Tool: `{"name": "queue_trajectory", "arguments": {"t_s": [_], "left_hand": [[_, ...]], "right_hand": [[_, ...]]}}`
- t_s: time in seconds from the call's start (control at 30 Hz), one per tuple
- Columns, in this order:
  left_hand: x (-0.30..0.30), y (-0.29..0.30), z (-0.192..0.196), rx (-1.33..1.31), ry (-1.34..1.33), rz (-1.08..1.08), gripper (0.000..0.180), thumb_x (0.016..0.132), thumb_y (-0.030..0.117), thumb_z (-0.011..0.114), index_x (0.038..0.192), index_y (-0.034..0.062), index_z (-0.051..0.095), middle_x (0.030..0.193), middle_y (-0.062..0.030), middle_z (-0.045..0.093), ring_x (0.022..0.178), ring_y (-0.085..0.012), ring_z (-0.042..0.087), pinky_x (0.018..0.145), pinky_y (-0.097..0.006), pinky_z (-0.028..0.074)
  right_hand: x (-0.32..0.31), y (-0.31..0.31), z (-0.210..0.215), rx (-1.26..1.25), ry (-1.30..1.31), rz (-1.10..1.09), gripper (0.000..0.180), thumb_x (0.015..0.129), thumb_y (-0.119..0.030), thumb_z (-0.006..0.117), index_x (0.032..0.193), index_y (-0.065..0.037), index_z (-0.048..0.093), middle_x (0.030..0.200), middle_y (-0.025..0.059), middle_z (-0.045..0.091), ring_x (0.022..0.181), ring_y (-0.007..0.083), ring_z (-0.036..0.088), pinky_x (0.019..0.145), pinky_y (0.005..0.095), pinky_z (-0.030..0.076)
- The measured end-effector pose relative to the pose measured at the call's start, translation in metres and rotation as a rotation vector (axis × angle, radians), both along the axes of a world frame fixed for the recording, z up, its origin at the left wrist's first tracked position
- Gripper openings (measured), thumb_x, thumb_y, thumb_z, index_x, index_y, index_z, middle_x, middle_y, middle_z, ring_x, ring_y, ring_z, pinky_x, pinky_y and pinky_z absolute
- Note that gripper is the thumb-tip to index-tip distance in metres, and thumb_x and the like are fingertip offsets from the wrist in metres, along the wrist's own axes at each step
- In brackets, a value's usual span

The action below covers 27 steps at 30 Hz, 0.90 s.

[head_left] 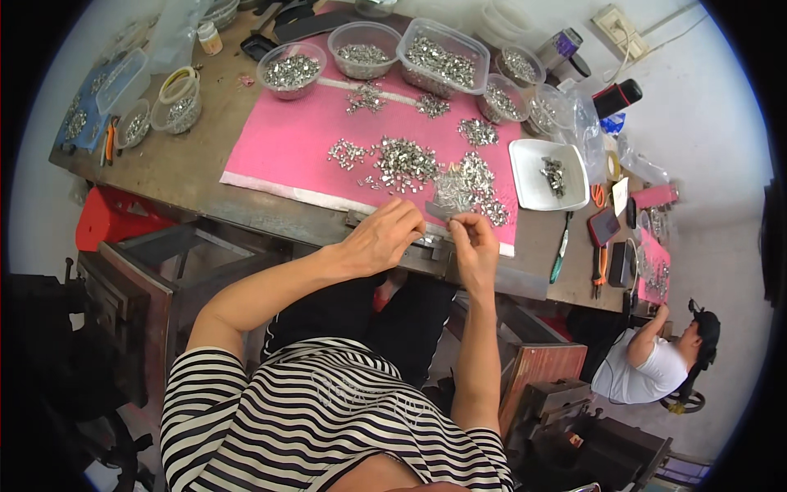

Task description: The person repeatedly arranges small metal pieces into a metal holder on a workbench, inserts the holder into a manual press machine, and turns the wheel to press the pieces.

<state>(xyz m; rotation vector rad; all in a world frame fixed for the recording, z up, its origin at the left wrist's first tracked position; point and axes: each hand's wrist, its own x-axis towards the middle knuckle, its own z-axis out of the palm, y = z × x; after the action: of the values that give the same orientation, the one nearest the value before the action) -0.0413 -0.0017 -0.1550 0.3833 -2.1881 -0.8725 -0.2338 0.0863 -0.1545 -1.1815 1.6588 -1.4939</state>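
My left hand [383, 238] is at the table's front edge, its fingers curled down over a small metal fixture [428, 256]; whatever they grip is hidden. Just to the right, my right hand [477, 249] has thumb and forefinger pinched together, with something too small to name between them. A flat grey strip [439, 211] lies just beyond those fingertips. Past both hands, small shiny metal pieces [405, 164] are heaped on a pink cloth [283, 156]. Another heap, of thin, pale metal pieces [452, 190], sits closest to my right hand.
Clear plastic tubs [293, 72] and a rectangular container [443, 57] of metal pieces line the back. A white dish [548, 174] stands right, beside green-handled tweezers [561, 250] and orange-handled pliers [601, 266]. A co-worker [648, 361] sits at far right. A red stool [115, 217] stands left.
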Motion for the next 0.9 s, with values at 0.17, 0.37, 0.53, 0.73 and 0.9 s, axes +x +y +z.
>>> {"name": "queue_trajectory", "arguments": {"t_s": [0.17, 0.37, 0.53, 0.73, 0.9], "left_hand": [[-0.003, 0.003, -0.003, -0.076, -0.026, 0.045, 0.009, 0.087, 0.001, 0.063, 0.094, 0.0004, 0.057, 0.09, -0.0119, 0.056, 0.086, -0.0325, 0.054, 0.078, -0.042, 0.044], [-0.004, 0.004, -0.002, -0.13, -0.051, 0.089, 0.01, 0.086, 0.003, 0.065, 0.094, 0.0014, 0.059, 0.09, -0.0111, 0.057, 0.085, -0.032, 0.055, 0.077, -0.042, 0.045], [-0.006, 0.007, 0.001, -0.228, -0.078, 0.124, 0.012, 0.085, 0.003, 0.068, 0.093, 0.0023, 0.06, 0.09, -0.0105, 0.057, 0.085, -0.0313, 0.056, 0.076, -0.042, 0.047], [-0.001, 0.006, -0.003, -0.188, -0.087, 0.095, 0.014, 0.084, 0.005, 0.071, 0.095, 0.0039, 0.063, 0.093, -0.0099, 0.062, 0.088, -0.0306, 0.06, 0.08, -0.041, 0.049], [0.012, 0.012, -0.009, -0.324, -0.065, 0.137, 0.031, 0.087, 0.011, 0.07, 0.117, 0.0053, 0.066, 0.11, -0.0091, 0.066, 0.103, -0.0294, 0.06, 0.098, -0.047, 0.045]], "right_hand": [[0.01, 0.02, -0.015, -0.064, -0.135, -0.026, 0.008, 0.098, -0.001, 0.065, 0.106, 0.001, 0.063, 0.1, 0.0042, 0.068, 0.092, 0.0105, 0.064, 0.085, 0.0242, 0.051], [0.005, 0.019, -0.013, -0.09, -0.16, -0.054, 0.01, 0.099, -0.001, 0.064, 0.108, 0.001, 0.063, 0.1, 0.0047, 0.068, 0.092, 0.0107, 0.064, 0.085, 0.0244, 0.051], [0.005, 0.021, -0.014, -0.12, -0.136, -0.086, 0.008, 0.099, -0.003, 0.064, 0.106, 0.001, 0.063, 0.095, 0.0023, 0.068, 0.088, 0.0074, 0.062, 0.079, 0.0221, 0.049], [0.011, 0.023, -0.015, -0.123, -0.162, -0.117, 0.006, 0.099, -0.003, 0.065, 0.104, 0.0, 0.065, 0.094, 0.0008, 0.068, 0.085, 0.0064, 0.06, 0.078, 0.0227, 0.049], [0.021, 0.021, -0.003, -0.156, 0.231, -0.032, 0.004, 0.095, 0.0, 0.066, 0.099, 0.001, 0.064, 0.1, 0.0046, 0.065, 0.093, 0.0139, 0.06, 0.085, 0.0266, 0.047]]}}
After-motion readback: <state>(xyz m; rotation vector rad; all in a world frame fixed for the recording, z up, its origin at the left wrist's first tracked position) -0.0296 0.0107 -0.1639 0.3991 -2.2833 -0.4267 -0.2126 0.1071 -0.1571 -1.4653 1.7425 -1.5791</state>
